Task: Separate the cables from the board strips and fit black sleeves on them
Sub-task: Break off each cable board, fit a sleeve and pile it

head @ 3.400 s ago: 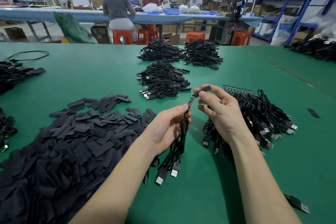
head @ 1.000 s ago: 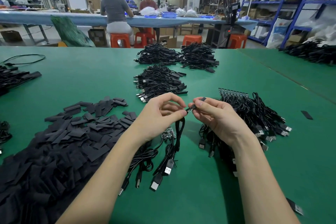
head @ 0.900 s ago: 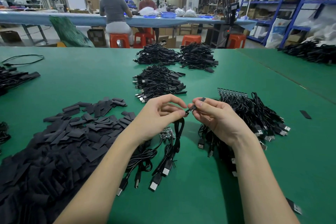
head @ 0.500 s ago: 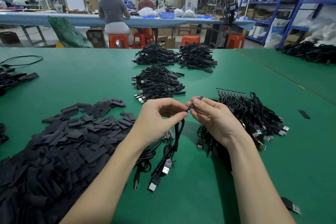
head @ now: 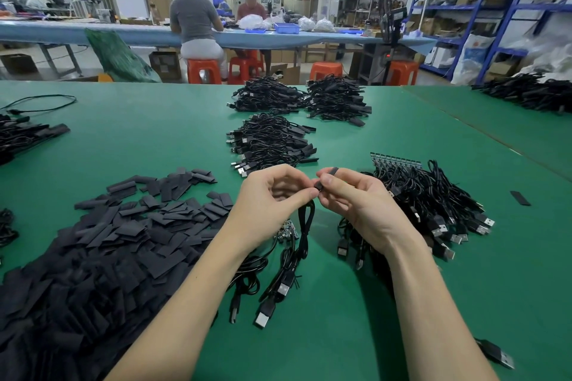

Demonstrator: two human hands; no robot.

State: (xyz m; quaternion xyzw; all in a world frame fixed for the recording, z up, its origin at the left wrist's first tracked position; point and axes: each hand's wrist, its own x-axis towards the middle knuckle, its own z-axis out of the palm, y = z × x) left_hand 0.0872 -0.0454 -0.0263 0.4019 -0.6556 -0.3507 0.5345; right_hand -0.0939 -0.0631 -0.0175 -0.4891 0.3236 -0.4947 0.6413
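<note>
Black sleeve pinched by right hand, left hand pinching cable, cable end hidden by fingertips

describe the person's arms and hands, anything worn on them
Both forearms are bare as far as the bottom edge of the picture: no sleeves in view. The left hand and the right hand wear no gloves, and no rings, watch, wristband or finger cots can be seen. The nails that show look short and unpainted. No markings show on either arm.
</note>
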